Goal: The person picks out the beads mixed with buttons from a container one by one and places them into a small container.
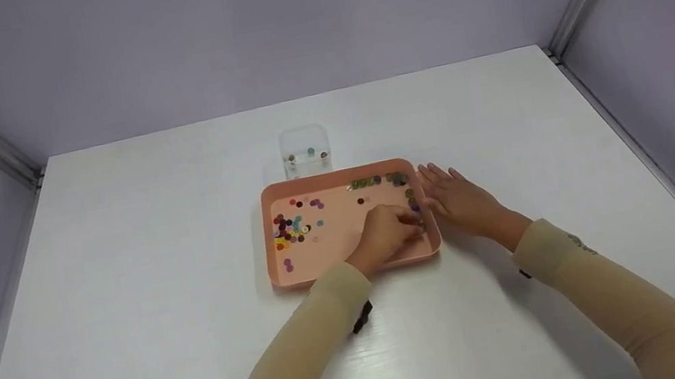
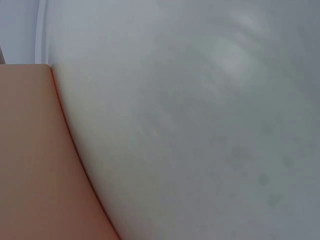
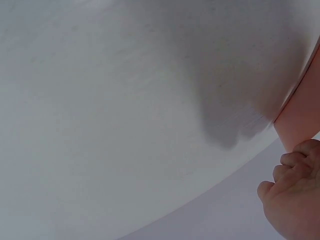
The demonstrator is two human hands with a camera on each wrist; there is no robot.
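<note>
Most buttons (image 1: 291,227) lie unsorted at the pink tray's (image 1: 351,269) left; a row lines its far-right edge. Your left hand (image 1: 387,233) curls there, its hold unclear. Right hand (image 1: 461,199) flat, steadying the rim.

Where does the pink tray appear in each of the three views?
Head view: the pink tray lies at the centre of the white table, with both hands at its right side.
Left wrist view: the pink tray fills the lower left corner.
Right wrist view: only an edge of it shows at the right border.
Shared landmark: the white table.
</note>
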